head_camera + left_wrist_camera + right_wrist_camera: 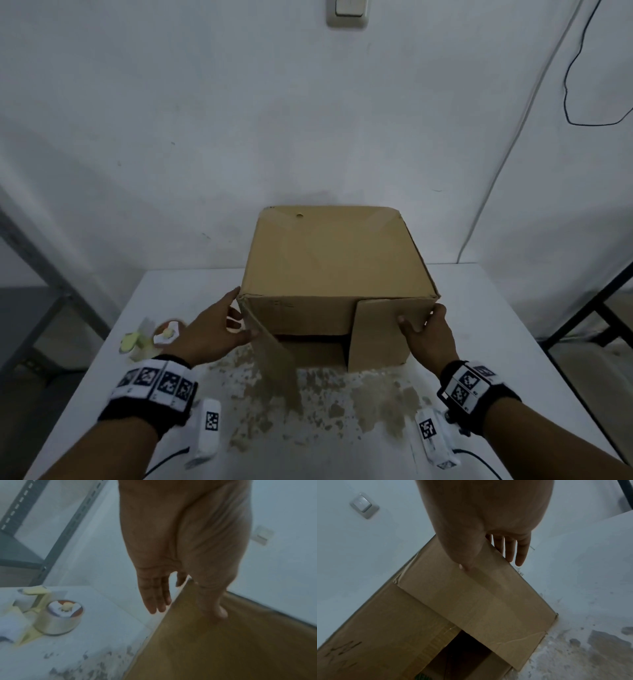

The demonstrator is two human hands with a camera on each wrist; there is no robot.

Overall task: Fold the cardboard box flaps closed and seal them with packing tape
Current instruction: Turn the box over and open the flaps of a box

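Hands work the side flaps of a cardboard box (334, 253) lying on the tabletop (479, 342): left hand (214, 330) pinches the left flap (270, 346), still swung wide; right hand (428, 330) grips the right flap (376, 334), nearly shut. Tape dispenser (56, 616) sits untouched, so sealing remains.

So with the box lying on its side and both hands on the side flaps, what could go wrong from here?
1. The left flap swings wide open; folded out of order it may jam against the top flap.
2. The tape dispenser sits off to the left, so once the left hand lets go the flaps may spring open.
3. The right hand pushing its flap may slide the cardboard box back.
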